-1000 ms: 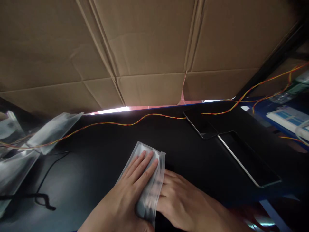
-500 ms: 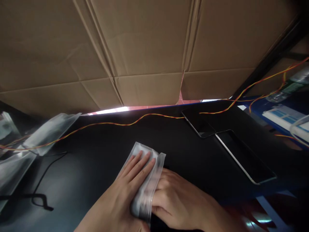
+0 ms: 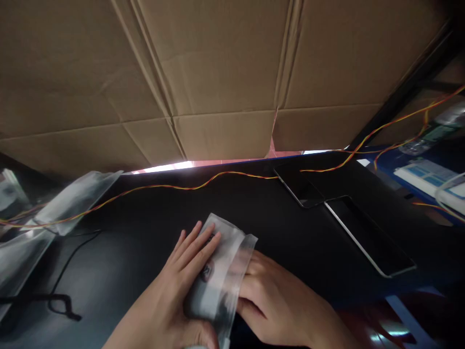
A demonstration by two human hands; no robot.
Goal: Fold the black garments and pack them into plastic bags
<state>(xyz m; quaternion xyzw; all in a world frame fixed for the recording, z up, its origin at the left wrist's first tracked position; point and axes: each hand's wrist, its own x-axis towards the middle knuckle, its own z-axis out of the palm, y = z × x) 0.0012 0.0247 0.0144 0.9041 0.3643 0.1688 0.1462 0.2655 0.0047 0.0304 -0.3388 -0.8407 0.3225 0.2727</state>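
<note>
A frosted plastic bag [image 3: 228, 240] lies slanted on the black tabletop, with a pale sheet or packet and a small round dark mark showing through it. My left hand [image 3: 178, 286] rests along the bag's left side, fingers stretched out flat over it and thumb near its close end. On the opposite side my right hand [image 3: 269, 300] is closed at the bag's folded edge, its fingers curled. Part of the clear flap covers those fingertips, so their exact grip is partly hidden.
Two dark-screened smartphones, a farther one [image 3: 296, 186] and a nearer one [image 3: 366, 235], lie at right. A twisted red-yellow wire [image 3: 163, 186] crosses the table. More plastic bags [image 3: 78, 201] and a black cord [image 3: 70, 254] are at left. Cardboard [image 3: 221, 63] stands behind.
My left hand has slid left across the bag, its fingers spreading and uncovering the round mark. The bag and my right hand have shifted slightly right.
</note>
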